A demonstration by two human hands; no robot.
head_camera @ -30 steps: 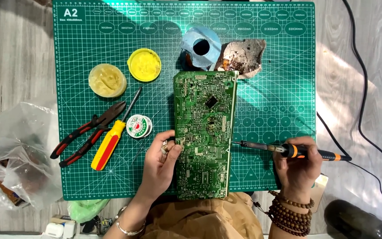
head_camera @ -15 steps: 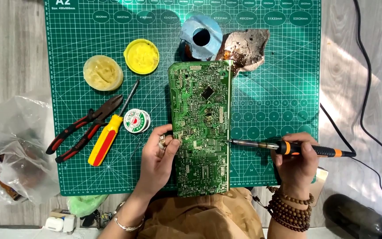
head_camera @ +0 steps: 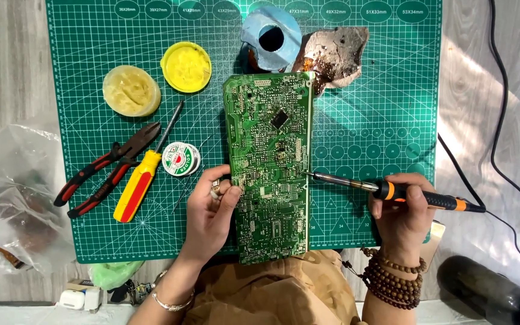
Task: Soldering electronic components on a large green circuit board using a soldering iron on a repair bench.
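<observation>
A long green circuit board lies lengthwise on the green cutting mat. My left hand grips the board's left edge, thumb on its face. My right hand holds a soldering iron with a black and orange handle. The iron's metal tip touches the board's right edge about halfway down. A small spool of solder wire sits just left of the board, a thin strand trailing towards my left hand.
Left on the mat lie red-handled pliers and a yellow and red screwdriver. Behind them stand an open flux tin and its yellow lid. A blue iron stand and dirty sponge sit at the back. A crumpled plastic bag lies left.
The soldering iron's tip has moved left and now touches the board's right edge. The view has shifted slightly; my left hand keeps its hold on the board.
</observation>
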